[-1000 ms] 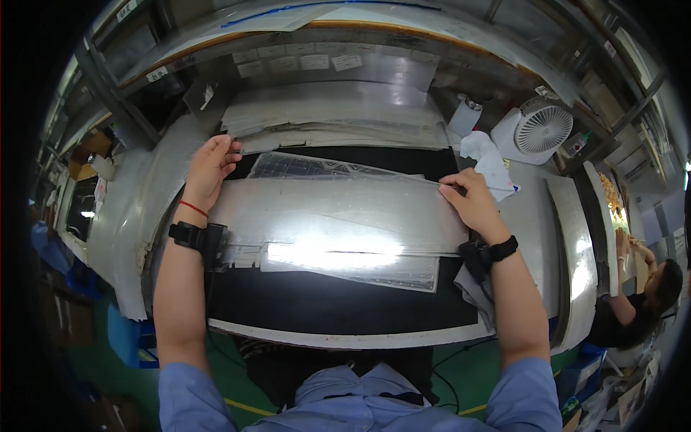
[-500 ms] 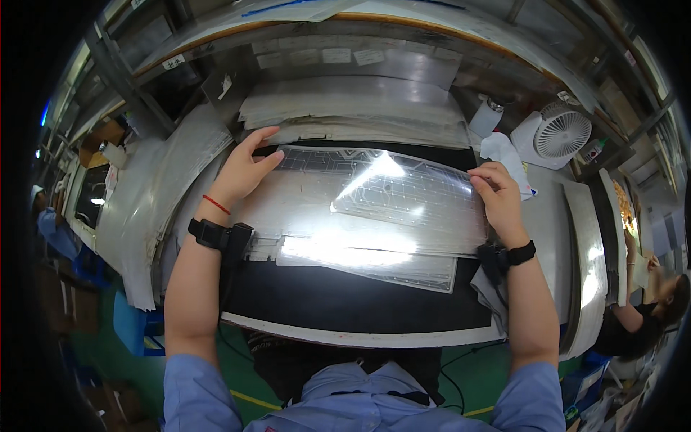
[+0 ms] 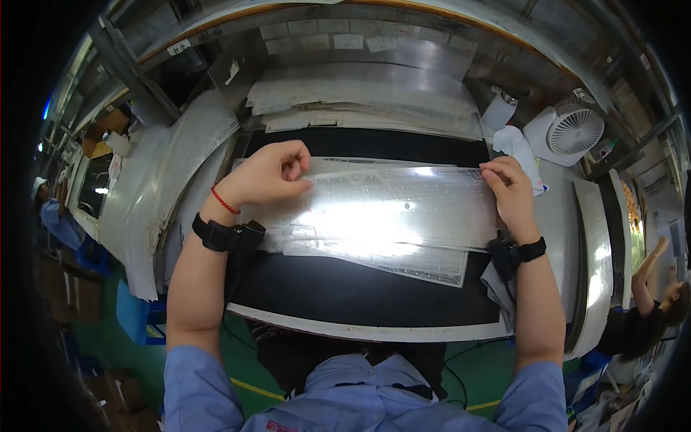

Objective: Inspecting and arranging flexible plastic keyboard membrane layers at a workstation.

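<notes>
A clear plastic sheet [image 3: 403, 198] with faint printed lines and bright glare stretches between my hands over a pile of similar sheets [image 3: 432, 268] on the black work mat [image 3: 360, 295]. At its far right corner, my right hand [image 3: 509, 189] pinches the edge between thumb and fingers. My left hand [image 3: 272, 175] is closed at the sheet's far left end, fingers curled and thumb against the edge; its exact grip is partly hidden. Both wrists carry black straps with small devices, and a red cord [image 3: 224, 200] circles the left one.
Behind the mat lies a stack of sheets [image 3: 360, 90]. More sheets lean at the left [image 3: 165, 173] and right [image 3: 594, 266]. A white fan [image 3: 572, 135], a bottle [image 3: 499, 109] and a crumpled white bag [image 3: 517, 147] stand back right. Another person [image 3: 651, 320] works at far right.
My left hand has moved right and its fingers have curled in. The clear sheet has flattened, its glare shifting, and my right hand still holds its right corner.
</notes>
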`<state>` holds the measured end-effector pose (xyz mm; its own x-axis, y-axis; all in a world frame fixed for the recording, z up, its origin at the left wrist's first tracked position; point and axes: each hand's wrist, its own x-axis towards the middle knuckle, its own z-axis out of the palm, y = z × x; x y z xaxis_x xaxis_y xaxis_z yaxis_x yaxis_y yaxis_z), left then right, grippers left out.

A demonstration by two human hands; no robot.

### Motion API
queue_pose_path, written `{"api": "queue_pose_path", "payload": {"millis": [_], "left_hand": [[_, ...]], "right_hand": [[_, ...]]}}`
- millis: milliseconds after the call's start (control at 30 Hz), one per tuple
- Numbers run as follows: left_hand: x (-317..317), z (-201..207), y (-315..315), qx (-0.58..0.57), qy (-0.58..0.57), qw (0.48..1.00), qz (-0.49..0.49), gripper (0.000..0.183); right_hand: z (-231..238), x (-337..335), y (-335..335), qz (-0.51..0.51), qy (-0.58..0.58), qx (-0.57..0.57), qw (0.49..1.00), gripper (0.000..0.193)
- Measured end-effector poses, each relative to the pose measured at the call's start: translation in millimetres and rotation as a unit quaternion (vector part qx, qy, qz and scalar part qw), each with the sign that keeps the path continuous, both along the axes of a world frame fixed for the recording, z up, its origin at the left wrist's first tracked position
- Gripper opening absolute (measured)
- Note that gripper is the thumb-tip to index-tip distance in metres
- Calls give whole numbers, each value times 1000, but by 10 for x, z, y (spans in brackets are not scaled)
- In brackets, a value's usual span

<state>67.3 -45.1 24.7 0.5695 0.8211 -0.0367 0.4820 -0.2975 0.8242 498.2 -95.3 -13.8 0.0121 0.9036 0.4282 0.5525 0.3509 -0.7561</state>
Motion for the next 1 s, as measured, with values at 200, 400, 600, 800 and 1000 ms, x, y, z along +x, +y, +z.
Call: {"api": "queue_pose_path", "payload": {"millis": [200, 400, 600, 800, 1000], "left_hand": [[102, 79, -110, 89, 108, 990, 5, 17], [148, 80, -125, 24, 113, 993, -29, 13], [145, -60, -81, 8, 101, 995, 3, 12], [74, -177, 2, -13, 58, 998, 36, 16], [106, -173, 2, -29, 46, 998, 31, 19]], "right_hand": [[4, 1, -3, -18, -21, -11, 1000, 12], [-25, 24, 10, -41, -33, 4, 999, 13], [4, 2, 1, -41, -30, 12, 999, 13], [3, 6, -3, -42, -28, 10, 999, 14], [-11, 14, 0, -41, -22, 12, 999, 14]]}}
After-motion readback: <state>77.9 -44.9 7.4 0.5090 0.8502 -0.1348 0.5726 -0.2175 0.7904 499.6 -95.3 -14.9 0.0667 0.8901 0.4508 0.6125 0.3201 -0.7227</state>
